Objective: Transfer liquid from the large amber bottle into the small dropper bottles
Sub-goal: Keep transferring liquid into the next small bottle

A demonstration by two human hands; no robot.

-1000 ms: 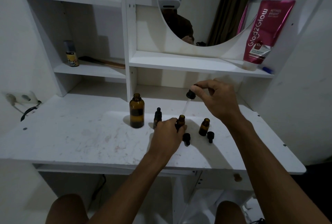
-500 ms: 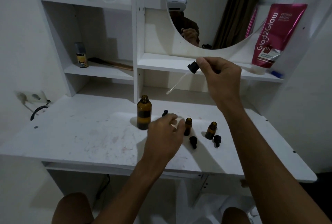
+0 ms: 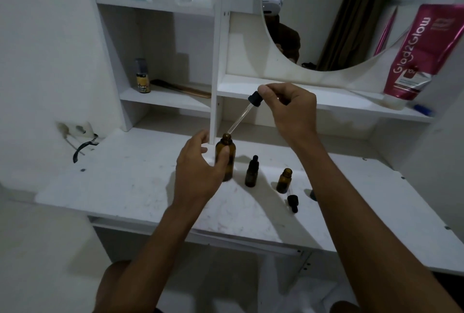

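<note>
Now we see our left hand (image 3: 198,169) has left the small bottle and wraps the large amber bottle (image 3: 226,159) on the desk (image 3: 120,187), while our right hand (image 3: 288,109) has swung the pinched dropper (image 3: 247,112) down to its mouth.

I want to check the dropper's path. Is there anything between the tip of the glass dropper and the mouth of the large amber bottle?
Nothing visible blocks it. The dropper, held by the right hand, has its tip right at the open mouth of the large amber bottle. The left hand holds the bottle's side, below the mouth.
</note>
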